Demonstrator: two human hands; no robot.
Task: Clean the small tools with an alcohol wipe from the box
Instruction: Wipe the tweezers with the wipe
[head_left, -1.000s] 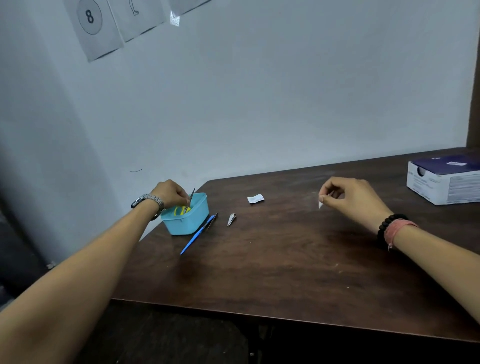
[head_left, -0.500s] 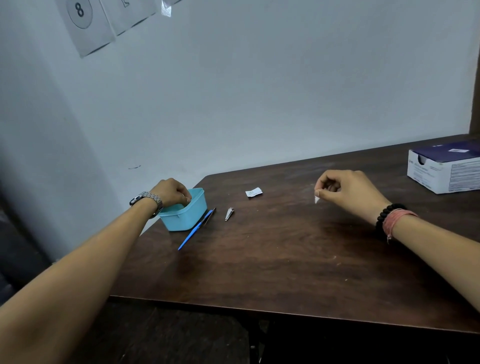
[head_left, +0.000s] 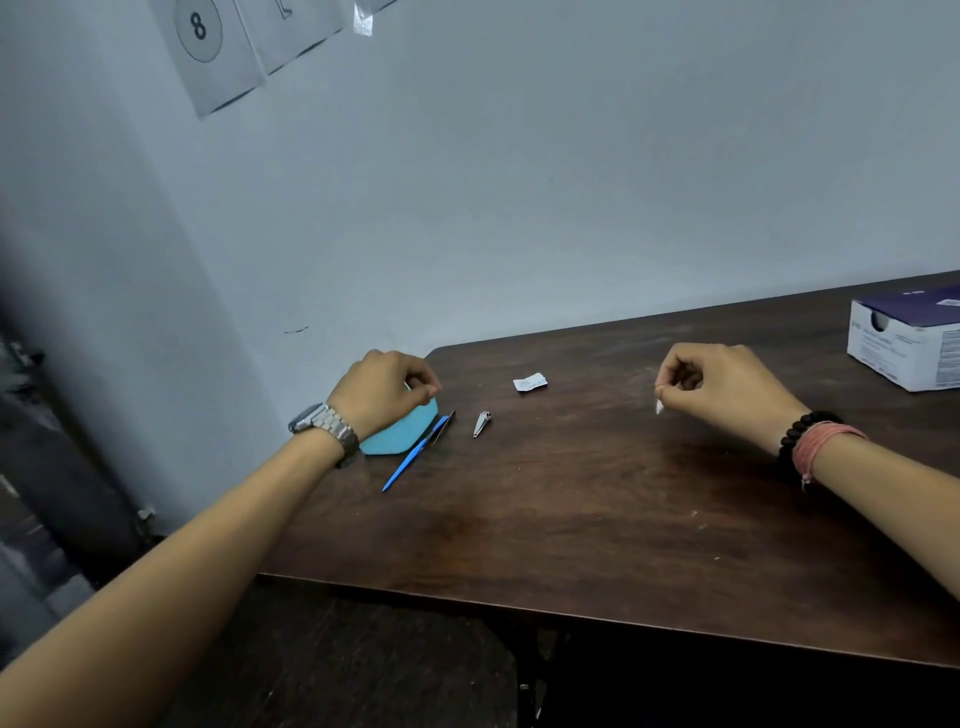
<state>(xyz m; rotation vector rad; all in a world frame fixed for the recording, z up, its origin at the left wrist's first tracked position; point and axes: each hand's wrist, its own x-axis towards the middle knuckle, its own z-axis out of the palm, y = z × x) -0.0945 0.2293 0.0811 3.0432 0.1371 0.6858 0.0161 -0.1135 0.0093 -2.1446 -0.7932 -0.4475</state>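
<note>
My left hand (head_left: 382, 389) hovers over the small light-blue container (head_left: 402, 436) at the table's far left corner, fingers curled, and no tool shows in them. The container's inside is hidden by the hand. A long blue tool (head_left: 413, 460) lies on the table against the container's right side. A small metal nail clipper (head_left: 482, 423) lies just right of it. My right hand (head_left: 722, 387) pinches a small white alcohol wipe (head_left: 660, 407) between thumb and fingertips, a little above the table. The wipe box (head_left: 909, 345), white and purple, stands at the far right.
A torn white wipe wrapper (head_left: 530, 383) lies behind the clipper. The dark wooden table (head_left: 571, 519) stands against a pale wall, and its left edge drops off just beside the container. Papers are taped high on the wall.
One second ago my left hand held a thin metal tool at the container's rim; that tool is no longer visible. The hand dipped into the container and now sits over it. My right hand barely moved.
</note>
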